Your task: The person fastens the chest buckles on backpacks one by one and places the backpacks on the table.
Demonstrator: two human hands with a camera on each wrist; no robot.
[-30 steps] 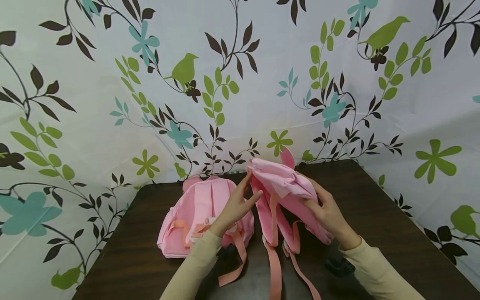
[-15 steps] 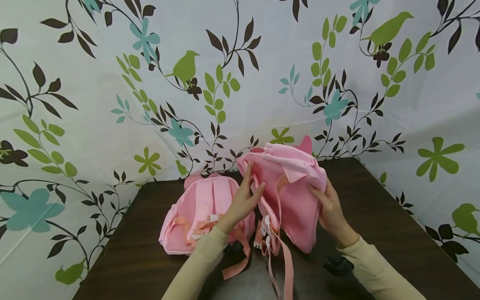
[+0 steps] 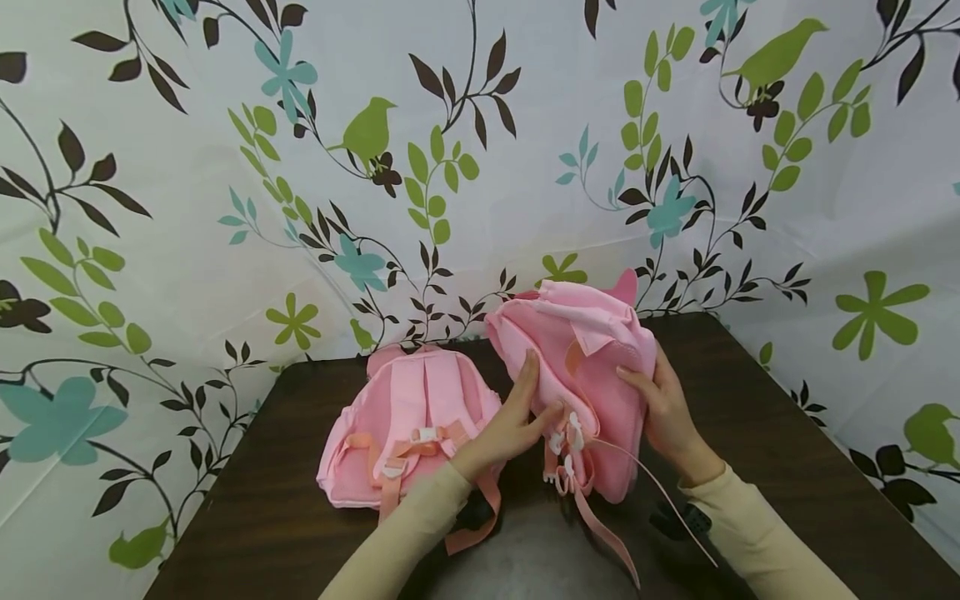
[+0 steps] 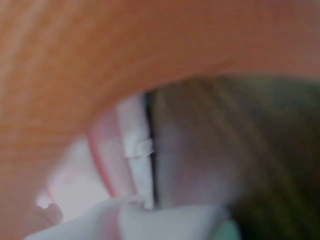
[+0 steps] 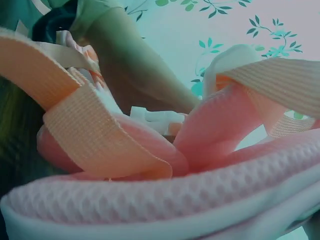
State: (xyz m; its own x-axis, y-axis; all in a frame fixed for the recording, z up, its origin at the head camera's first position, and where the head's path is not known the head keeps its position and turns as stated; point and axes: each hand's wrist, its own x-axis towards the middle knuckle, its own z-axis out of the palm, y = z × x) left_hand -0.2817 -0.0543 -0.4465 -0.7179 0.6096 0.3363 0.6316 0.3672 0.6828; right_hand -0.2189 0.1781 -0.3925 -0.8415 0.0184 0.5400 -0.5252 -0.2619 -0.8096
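A pink backpack (image 3: 618,417) is held up at right of centre, its back panel and shoulder straps facing me. My right hand (image 3: 670,421) grips its right edge, thumb on the back panel and the other fingers behind. Against the padded shoulder straps (image 3: 547,375) at the left, my left hand (image 3: 510,425) lies with straight fingers, thumb near the white buckles (image 3: 567,442). Orange webbing hangs from these buckles. Close up in the right wrist view are the mesh panel (image 5: 165,200) and an orange strap (image 5: 105,135). The left wrist view is blurred, mostly filled by the hand.
A second pink backpack (image 3: 408,417) lies on the dark wooden table (image 3: 255,500) at the left, straps up, partly behind my left forearm. Its loose orange strap (image 3: 480,533) trails forward. A patterned curtain (image 3: 480,208) hangs right behind the table.
The held backpack has turned so its back panel faces me more. My left hand has moved down and right along the straps, which have shifted right; the right hand keeps its grip.
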